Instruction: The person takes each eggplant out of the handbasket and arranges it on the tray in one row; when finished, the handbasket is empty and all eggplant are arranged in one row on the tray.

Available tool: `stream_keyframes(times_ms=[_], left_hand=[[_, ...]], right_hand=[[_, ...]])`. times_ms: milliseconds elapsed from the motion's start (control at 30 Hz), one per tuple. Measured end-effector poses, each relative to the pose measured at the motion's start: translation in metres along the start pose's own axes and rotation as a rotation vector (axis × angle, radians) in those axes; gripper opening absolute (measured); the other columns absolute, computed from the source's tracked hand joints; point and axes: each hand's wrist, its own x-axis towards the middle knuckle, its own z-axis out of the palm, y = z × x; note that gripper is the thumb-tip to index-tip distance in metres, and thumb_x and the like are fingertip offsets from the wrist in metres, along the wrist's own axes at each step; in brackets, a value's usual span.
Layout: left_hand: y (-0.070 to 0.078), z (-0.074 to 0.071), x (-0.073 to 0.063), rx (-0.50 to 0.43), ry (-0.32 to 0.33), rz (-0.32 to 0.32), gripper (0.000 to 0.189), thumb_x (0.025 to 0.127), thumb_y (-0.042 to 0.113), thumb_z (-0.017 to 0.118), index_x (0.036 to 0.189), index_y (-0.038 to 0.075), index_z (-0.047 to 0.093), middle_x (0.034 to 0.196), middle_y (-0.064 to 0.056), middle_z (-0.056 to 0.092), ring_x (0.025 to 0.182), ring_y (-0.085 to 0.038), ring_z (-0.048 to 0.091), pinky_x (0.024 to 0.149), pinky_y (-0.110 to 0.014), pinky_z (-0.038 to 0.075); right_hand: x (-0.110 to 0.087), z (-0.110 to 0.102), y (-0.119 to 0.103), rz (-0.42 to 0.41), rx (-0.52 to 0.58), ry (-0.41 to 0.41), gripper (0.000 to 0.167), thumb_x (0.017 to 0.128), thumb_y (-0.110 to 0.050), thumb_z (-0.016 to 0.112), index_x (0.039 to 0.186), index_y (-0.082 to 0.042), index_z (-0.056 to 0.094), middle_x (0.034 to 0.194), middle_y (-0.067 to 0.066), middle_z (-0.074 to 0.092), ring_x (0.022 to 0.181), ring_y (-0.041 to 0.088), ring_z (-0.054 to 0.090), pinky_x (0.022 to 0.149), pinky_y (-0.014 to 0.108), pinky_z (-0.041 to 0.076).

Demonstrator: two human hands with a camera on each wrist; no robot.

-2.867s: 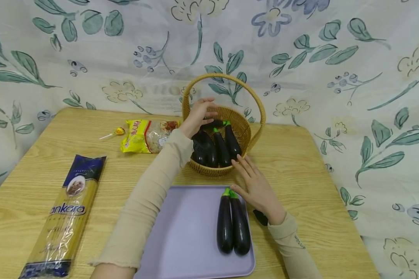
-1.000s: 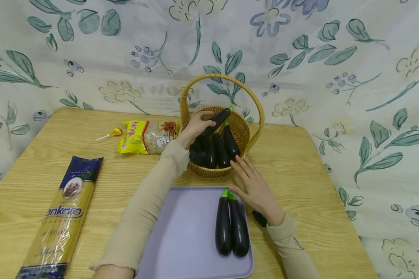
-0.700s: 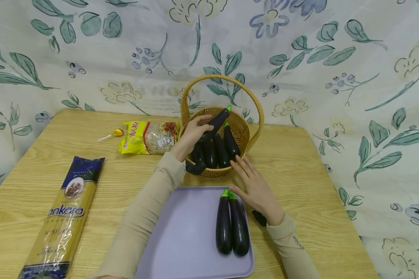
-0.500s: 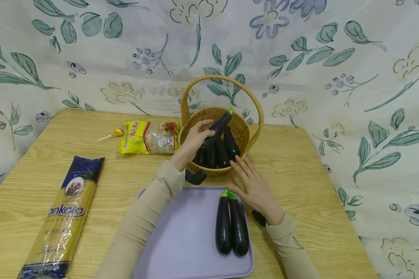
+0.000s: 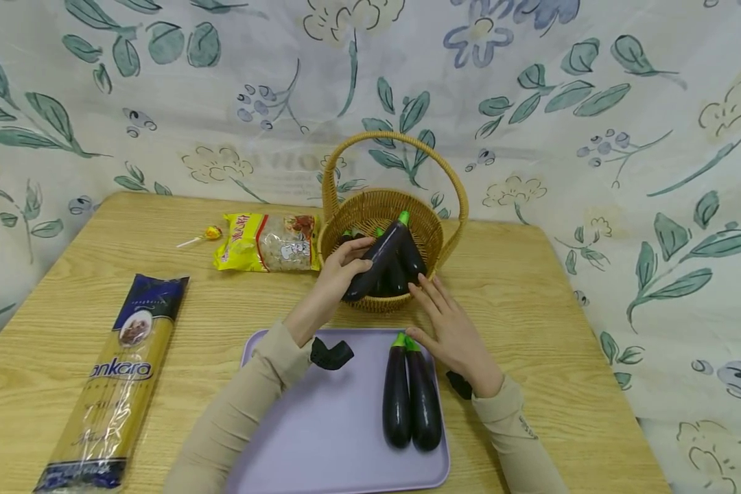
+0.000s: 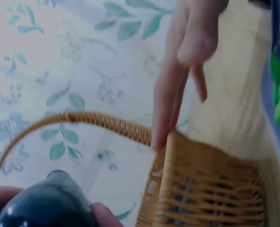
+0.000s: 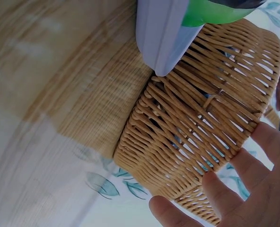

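Note:
In the head view my left hand (image 5: 341,274) grips a dark eggplant (image 5: 379,259), its green stem end pointing up and to the right. The eggplant slants over the front of the wicker basket (image 5: 429,230). In the left wrist view its rounded dark end (image 6: 45,205) shows between thumb and fingers. Several other eggplants (image 5: 412,257) lie in the basket, partly covered by the held one. My right hand (image 5: 453,336) rests its straight, spread fingertips on the basket's front right rim; the right wrist view shows these fingers (image 7: 220,194) against the weave.
A lilac tray (image 5: 321,418) lies in front of the basket, with two eggplants (image 5: 411,398) side by side on its right. A yellow clear-fronted bag (image 5: 268,242) is left of the basket, beside a lollipop (image 5: 211,233). A spaghetti pack (image 5: 120,377) lies far left.
My left hand has taken hold of an eggplant inside the basket, lifted it and drawn it toward the basket's front rim. The right hand has stayed at the rim.

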Motion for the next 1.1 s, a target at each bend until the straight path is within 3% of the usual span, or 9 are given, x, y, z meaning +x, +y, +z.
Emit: stream_keyframes(times_ms=[133, 333, 600, 933, 1100], left_hand=[[-0.004, -0.001, -0.018, -0.006, -0.033, 0.004, 0.046, 0.099, 0.014, 0.047, 0.145, 0.017, 0.042, 0.142, -0.012, 0.045, 0.112, -0.023, 0.051, 0.08, -0.023, 0.046], [-0.011, -0.003, -0.041, 0.009, -0.053, 0.016, 0.048, 0.097, 0.013, 0.048, 0.144, 0.016, 0.044, 0.144, -0.012, 0.044, 0.117, -0.023, 0.05, 0.086, -0.024, 0.044], [-0.023, -0.007, -0.062, -0.003, -0.075, 0.005, 0.05, 0.094, 0.01, 0.048, 0.144, 0.009, 0.042, 0.142, -0.017, 0.044, 0.112, -0.019, 0.049, 0.085, -0.02, 0.045], [-0.046, -0.006, -0.092, 0.012, -0.107, -0.058, 0.056, 0.091, 0.007, 0.049, 0.146, 0.006, 0.038, 0.139, -0.023, 0.043, 0.102, -0.016, 0.055, 0.081, -0.021, 0.048], [-0.057, -0.001, -0.098, 0.081, -0.134, -0.074, 0.06, 0.09, 0.006, 0.051, 0.148, 0.004, 0.035, 0.136, -0.026, 0.044, 0.105, -0.02, 0.059, 0.08, -0.024, 0.049]], right_hand=[[0.0, 0.0, -0.001, 0.001, 0.007, 0.001, 0.073, 0.095, -0.047, 0.055, 0.154, -0.016, 0.027, 0.162, 0.009, 0.02, 0.15, 0.033, 0.014, 0.116, 0.055, 0.025], [-0.001, 0.001, -0.001, 0.003, 0.004, 0.009, 0.073, 0.094, -0.044, 0.058, 0.154, -0.016, 0.027, 0.162, 0.01, 0.021, 0.15, 0.034, 0.014, 0.116, 0.055, 0.025], [0.001, 0.001, 0.0, -0.024, 0.011, 0.031, 0.076, 0.095, -0.06, 0.043, 0.154, -0.014, 0.028, 0.161, 0.013, 0.022, 0.149, 0.037, 0.015, 0.115, 0.057, 0.025], [0.003, -0.001, 0.0, -0.028, 0.012, 0.008, 0.076, 0.094, -0.05, 0.055, 0.154, -0.012, 0.028, 0.161, 0.014, 0.021, 0.15, 0.037, 0.013, 0.117, 0.055, 0.022], [0.004, 0.001, 0.001, -0.01, 0.019, -0.004, 0.076, 0.095, -0.055, 0.05, 0.154, -0.013, 0.027, 0.162, 0.012, 0.02, 0.15, 0.035, 0.012, 0.118, 0.054, 0.021]])
